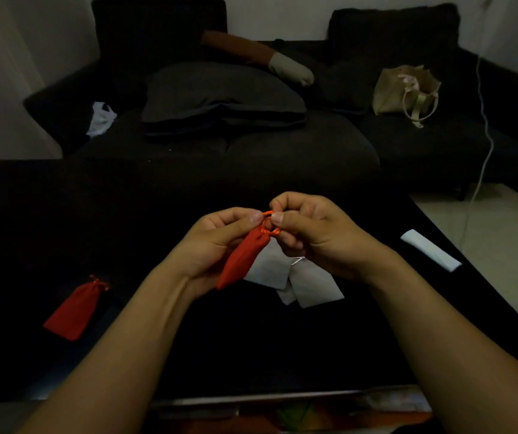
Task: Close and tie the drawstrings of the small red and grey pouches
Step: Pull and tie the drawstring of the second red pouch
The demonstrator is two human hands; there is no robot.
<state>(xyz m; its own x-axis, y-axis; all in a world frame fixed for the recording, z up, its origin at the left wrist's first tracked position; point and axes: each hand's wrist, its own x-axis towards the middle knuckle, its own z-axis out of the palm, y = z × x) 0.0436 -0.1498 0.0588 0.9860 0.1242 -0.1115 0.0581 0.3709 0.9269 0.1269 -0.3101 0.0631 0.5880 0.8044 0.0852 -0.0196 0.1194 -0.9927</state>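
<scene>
A small red pouch point(242, 261) hangs above the black table, its neck gathered. My left hand point(220, 236) holds the pouch near its neck and pinches the orange-red drawstring point(267, 223). My right hand point(311, 233) pinches the same drawstring's loop from the other side. A second red pouch point(74, 308) lies flat at the table's left, its mouth drawn shut with a knotted cord. Under my hands lie several grey pouches point(311, 286), partly overlapping, with a white cord showing.
The black table point(157, 214) fills the foreground. A white folded strip point(429, 250) lies near its right edge. Behind stands a dark sofa point(251, 136) with cushions, a beige tote bag point(404, 89) and a white cloth point(101, 117). A white cable point(486, 136) hangs at right.
</scene>
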